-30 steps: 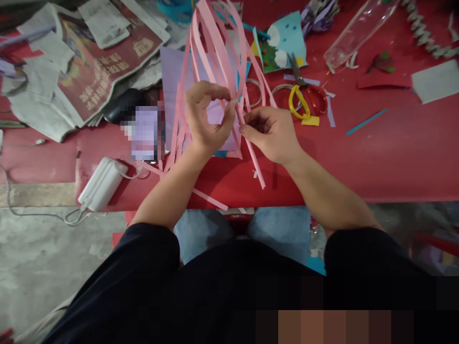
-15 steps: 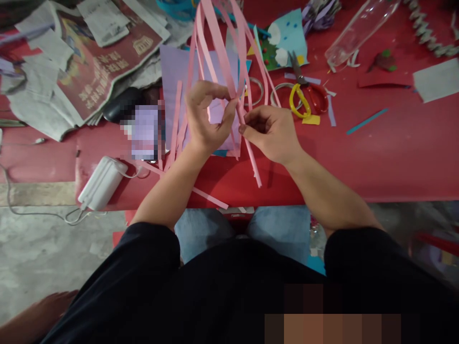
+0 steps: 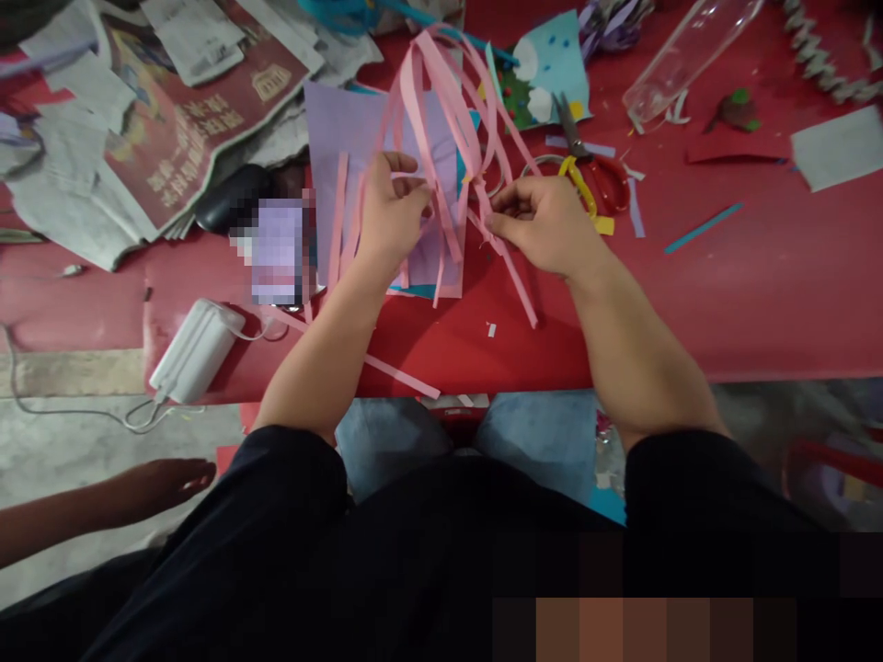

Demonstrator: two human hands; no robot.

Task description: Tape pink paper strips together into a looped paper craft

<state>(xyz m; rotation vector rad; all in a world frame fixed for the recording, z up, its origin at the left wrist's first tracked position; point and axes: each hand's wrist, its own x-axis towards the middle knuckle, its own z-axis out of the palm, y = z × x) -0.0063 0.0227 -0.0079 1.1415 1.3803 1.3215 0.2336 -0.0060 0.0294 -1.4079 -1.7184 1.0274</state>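
Note:
Over a red table (image 3: pixel 724 294), both my hands work a bundle of long pink paper strips (image 3: pixel 448 110). My left hand (image 3: pixel 390 221) is closed, its fingers pinching several strips above a lilac paper sheet (image 3: pixel 345 129). My right hand (image 3: pixel 548 225) is closed too, pinching one strip that hangs down to the right. The strips arch up and away from me, then droop onto the lilac sheet. More loose pink strips (image 3: pixel 338 230) lie to the left of my left hand.
Yellow-handled scissors (image 3: pixel 586 175) lie just beyond my right hand. Newspapers (image 3: pixel 172 119) cover the left of the table, a clear plastic bottle (image 3: pixel 682 55) lies at the far right. A white power adapter (image 3: pixel 197 349) sits at the table's near-left edge. Another person's hand (image 3: pixel 166 483) reaches in low left.
My hands have moved apart and lower, the right one going right with its strip. The bundle has dropped toward the table. Another person's hand has come in at the lower left.

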